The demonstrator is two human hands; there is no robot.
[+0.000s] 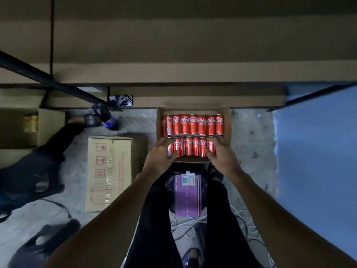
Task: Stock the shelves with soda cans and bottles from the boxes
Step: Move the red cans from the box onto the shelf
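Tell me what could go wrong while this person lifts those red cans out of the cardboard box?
1. The left hand and right hand grip only the ends of the near row of red soda cans; the middle cans could drop out if all are lifted together.
2. On the grey floor, loose white cables lie underfoot, a likely trip hazard.

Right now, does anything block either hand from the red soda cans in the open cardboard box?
Nothing visible does. The left hand and right hand hold opposite ends of the near row of red soda cans in the open cardboard box.
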